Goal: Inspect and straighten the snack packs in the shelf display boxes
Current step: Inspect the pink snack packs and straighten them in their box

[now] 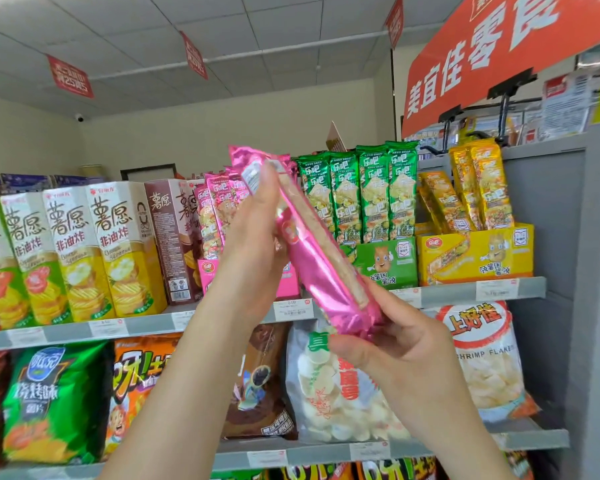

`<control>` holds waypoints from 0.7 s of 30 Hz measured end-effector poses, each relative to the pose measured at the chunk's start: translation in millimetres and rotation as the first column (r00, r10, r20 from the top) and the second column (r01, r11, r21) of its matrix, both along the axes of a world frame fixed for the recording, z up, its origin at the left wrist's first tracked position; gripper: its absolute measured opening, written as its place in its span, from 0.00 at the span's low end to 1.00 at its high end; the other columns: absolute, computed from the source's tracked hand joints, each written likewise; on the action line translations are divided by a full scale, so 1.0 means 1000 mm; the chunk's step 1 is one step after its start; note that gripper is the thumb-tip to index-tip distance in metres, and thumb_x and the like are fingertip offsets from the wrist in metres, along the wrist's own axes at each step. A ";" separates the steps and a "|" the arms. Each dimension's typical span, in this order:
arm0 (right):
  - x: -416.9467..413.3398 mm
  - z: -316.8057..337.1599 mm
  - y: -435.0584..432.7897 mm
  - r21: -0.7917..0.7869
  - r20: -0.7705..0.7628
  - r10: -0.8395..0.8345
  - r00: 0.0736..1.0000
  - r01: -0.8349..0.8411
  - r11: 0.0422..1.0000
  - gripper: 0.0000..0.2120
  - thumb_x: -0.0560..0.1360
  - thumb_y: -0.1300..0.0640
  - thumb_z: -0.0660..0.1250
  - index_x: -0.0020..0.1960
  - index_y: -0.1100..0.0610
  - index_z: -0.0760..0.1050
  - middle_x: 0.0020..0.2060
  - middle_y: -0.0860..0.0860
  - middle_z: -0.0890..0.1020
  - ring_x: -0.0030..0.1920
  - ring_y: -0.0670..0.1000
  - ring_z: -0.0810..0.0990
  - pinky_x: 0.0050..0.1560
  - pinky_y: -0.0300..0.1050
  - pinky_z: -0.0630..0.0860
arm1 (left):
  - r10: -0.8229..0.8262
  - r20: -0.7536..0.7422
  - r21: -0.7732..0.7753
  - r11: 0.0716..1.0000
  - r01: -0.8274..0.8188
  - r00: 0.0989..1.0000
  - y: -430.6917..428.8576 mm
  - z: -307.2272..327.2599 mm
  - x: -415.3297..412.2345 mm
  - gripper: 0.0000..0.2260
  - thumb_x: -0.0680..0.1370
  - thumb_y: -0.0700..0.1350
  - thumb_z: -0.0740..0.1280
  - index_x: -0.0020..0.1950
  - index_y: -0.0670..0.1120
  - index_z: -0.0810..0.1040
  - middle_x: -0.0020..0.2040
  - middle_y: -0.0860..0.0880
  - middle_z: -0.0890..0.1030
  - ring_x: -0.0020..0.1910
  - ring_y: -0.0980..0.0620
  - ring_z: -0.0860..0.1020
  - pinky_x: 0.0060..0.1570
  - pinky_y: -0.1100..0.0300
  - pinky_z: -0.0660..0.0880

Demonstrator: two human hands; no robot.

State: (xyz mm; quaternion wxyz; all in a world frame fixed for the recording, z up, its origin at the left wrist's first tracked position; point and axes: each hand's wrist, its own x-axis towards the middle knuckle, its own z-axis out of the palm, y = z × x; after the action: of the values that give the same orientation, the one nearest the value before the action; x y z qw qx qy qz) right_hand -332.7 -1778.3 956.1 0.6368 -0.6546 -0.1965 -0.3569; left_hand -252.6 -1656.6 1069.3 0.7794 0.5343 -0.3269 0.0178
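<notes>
Now the left hand (pixel 253 233) fingers (pixel 265 188) grasp the tilted pink snack pack (pixel 312 258) high up; the right hand (pixel 399 351) fingers (pixel 383 299) clasp its lower end, with the pink display box (pixel 210 275) behind them.

Both hands hold a pink snack pack (pixel 312 261) tilted.
The left hand (pixel 253 233) wraps fingers round its upper half, the right hand (pixel 395 348) pinches its lower end; behind the left fingers stands a pink display box (pixel 207 277), green packs (pixel 361 192) just right.

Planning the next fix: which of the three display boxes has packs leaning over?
The yellow box, rightmost: its left-hand packs slant sideways, while the green packs stand straight. The pink box is mostly hidden behind the left hand and pink pack.
</notes>
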 end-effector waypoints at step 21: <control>0.000 -0.007 0.000 -0.440 0.359 -0.262 0.896 0.410 0.799 0.22 0.84 0.44 0.52 0.75 0.47 0.65 0.60 0.43 0.73 0.59 0.43 0.76 0.53 0.36 0.73 | -0.275 0.036 -0.090 0.956 0.278 0.961 0.027 -0.014 0.008 0.15 0.77 0.39 0.61 0.63 0.39 0.70 0.46 0.43 0.83 0.40 0.49 0.79 0.39 0.56 0.80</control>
State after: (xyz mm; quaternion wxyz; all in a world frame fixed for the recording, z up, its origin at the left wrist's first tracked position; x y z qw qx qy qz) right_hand -332.9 -1778.2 949.1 0.3343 -0.7650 -0.2505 -0.4902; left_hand -244.8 -1629.6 1055.5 0.7947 0.4457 -0.4062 -0.0696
